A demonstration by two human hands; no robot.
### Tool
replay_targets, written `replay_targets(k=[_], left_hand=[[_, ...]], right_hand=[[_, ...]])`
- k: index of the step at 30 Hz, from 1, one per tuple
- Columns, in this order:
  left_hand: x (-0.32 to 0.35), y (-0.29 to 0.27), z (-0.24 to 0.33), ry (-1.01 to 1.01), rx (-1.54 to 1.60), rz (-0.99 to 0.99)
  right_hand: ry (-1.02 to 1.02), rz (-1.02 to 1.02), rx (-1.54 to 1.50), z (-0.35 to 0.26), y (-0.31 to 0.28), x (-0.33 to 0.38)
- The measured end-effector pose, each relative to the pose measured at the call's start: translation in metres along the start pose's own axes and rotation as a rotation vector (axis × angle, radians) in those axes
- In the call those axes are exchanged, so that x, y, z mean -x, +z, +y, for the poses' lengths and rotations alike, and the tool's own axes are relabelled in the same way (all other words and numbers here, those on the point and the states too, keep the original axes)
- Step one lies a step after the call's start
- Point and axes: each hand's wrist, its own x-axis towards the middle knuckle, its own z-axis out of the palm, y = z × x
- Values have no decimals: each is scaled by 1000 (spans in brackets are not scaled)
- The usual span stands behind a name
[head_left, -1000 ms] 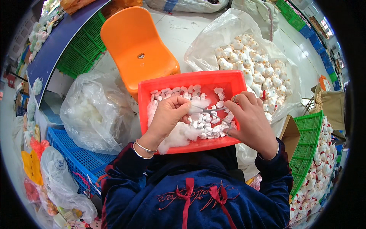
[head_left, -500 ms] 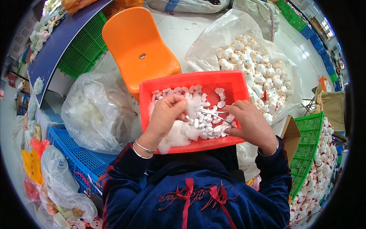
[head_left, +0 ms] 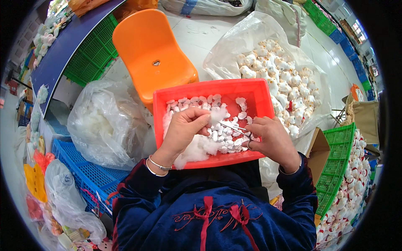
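I have the left hand (head_left: 188, 127) pinching a tuft of white stuffing (head_left: 218, 114) above the red tub (head_left: 211, 85), the right hand (head_left: 271, 138) gripping scissor-handled forceps (head_left: 233, 126), tips at the tuft. Taking up stuffing seems underway; next calls for a firm nip.

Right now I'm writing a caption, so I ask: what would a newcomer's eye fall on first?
Probably the orange plastic chair, upper left of centre, and the red rectangular plastic tub at centre, strewn with small white pieces. Over the tub, the left fingers pinch a fluffy white fibre tuft while the right fingers hold a slim silver metal tool. To the upper right, a translucent plastic bag holds plump white pieces.
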Motion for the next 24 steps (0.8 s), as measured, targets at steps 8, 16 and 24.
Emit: replay_targets(k=[8, 16, 24], left_hand=[[1, -2, 5, 0, -279, -32], [10, -2, 12, 109, -456, 14], [12, -4, 18, 90, -278, -39]], right_hand=[[-88, -20, 7, 2, 15, 0], [-111, 162, 34, -9, -14, 5], [-73, 68, 155, 3, -2, 2]])
